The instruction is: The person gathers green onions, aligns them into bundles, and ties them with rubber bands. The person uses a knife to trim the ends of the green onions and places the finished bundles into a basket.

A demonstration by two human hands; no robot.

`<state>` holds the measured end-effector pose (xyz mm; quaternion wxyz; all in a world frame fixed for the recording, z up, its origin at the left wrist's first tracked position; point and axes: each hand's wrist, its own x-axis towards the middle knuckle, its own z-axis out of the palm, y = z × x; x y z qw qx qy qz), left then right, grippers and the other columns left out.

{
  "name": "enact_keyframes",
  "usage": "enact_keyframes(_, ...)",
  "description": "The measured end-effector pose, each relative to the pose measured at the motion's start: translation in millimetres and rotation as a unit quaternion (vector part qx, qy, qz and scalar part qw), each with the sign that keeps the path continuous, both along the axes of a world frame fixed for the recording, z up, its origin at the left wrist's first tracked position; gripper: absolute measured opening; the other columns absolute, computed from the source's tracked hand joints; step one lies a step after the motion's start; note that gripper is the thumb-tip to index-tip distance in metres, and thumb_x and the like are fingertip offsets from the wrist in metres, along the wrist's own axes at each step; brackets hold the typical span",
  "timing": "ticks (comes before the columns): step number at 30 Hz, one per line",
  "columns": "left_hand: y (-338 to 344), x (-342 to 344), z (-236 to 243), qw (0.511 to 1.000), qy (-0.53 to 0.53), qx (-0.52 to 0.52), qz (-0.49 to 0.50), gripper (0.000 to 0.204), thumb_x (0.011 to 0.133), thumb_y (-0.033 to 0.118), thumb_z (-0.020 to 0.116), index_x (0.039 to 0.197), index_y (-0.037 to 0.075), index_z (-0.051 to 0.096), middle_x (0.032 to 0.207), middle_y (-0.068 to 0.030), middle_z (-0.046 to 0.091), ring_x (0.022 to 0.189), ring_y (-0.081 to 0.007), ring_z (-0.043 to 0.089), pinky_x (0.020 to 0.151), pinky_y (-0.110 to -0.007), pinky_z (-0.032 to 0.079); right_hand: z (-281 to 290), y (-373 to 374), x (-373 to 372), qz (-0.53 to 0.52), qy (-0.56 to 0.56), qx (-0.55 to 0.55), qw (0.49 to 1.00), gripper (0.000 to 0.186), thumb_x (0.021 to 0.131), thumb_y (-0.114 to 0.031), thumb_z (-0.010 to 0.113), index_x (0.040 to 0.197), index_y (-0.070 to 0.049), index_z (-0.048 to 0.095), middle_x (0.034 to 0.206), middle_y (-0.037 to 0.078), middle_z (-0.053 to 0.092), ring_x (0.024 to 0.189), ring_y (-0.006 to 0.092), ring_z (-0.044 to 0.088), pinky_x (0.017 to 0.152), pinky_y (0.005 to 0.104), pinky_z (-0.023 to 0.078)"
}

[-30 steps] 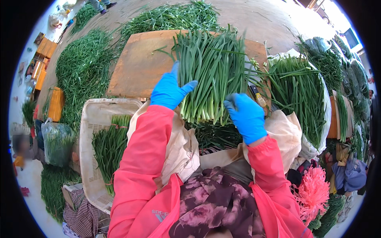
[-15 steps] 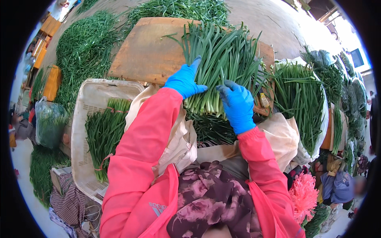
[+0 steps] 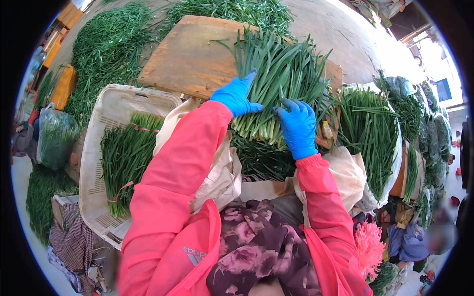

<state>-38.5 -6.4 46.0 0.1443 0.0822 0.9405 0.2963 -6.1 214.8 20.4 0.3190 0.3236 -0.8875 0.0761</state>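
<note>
Wide fisheye head view, from the near side of the wooden board, close above it, facing downward across it

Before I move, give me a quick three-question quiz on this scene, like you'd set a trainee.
1. Multiple choice: what colour are the ties on the tied greens in the basket? A) blue B) pink C) white
2. True or false: the pale ends of the loose greens on the board face the picture's lower edge.
3. Short answer: which hand is nearer the yellow handle?

Key: 1. B. 2. True. 3. The right hand.
</note>
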Motion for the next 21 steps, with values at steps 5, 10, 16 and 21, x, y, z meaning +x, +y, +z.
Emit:
enact_keyframes(5, -6, -4, -3, 0.997, 0.01, 0.079, 0.024, 0.1, 0.075, 0.053, 0.071, 0.15, 0.019, 0.013, 0.14, -0.0253, 0.038, 0.128, -0.0395, 0.04, 0.106, -0.044, 0.034, 2, 2, 6, -0.053, -0.088, -0.079, 0.992, 0.037, 0.075, -0.009, 0.068, 0.11, -0.019, 0.062, 0.111, 0.008, 0.06, 0.097, 0.0298, 0.057, 0.086, 0.0402, 0.046)
enact_keyframes(10, -32, -9, 9, 0.99, -0.027, 0.017, 0.138, 0.091, 0.082, 0.072, 0.044, 0.15, 0.02, 0.013, 0.133, -0.0242, 0.048, 0.122, -0.039, 0.048, 0.103, -0.045, 0.036, 6, 35, 24, -0.073, -0.205, -0.397, 0.892, 0.041, 0.085, -0.005, 0.062, 0.126, -0.004, 0.053, 0.125, 0.015, 0.057, 0.112, 0.0259, 0.055, 0.094, 0.0346, 0.044)
enact_keyframes(16, -35, -21, -19, 0.977, -0.121, -0.077, 0.157, 0.098, 0.08, 0.08, 0.03, 0.149, 0.012, 0.017, 0.135, -0.0228, 0.047, 0.122, -0.035, 0.049, 0.103, -0.044, 0.034, -22, 93, 47, -0.209, -0.446, -0.565, 0.662, 0.051, 0.098, -0.027, 0.047, 0.143, -0.007, 0.032, 0.109, 0.013, 0.061, 0.084, 0.0167, 0.062, 0.073, 0.0299, 0.05)
enact_keyframes(21, -6, -21, -45, 0.979, -0.153, 0.046, 0.123, 0.097, 0.08, 0.079, 0.033, 0.146, 0.007, 0.025, 0.138, -0.0221, 0.044, 0.127, -0.0346, 0.043, 0.107, -0.043, 0.03, -62, 83, 31, -0.261, -0.452, -0.313, 0.793, 0.068, 0.094, -0.043, 0.049, 0.144, -0.006, 0.023, 0.117, 0.027, 0.058, 0.099, 0.0454, 0.059, 0.081, 0.0457, 0.048)
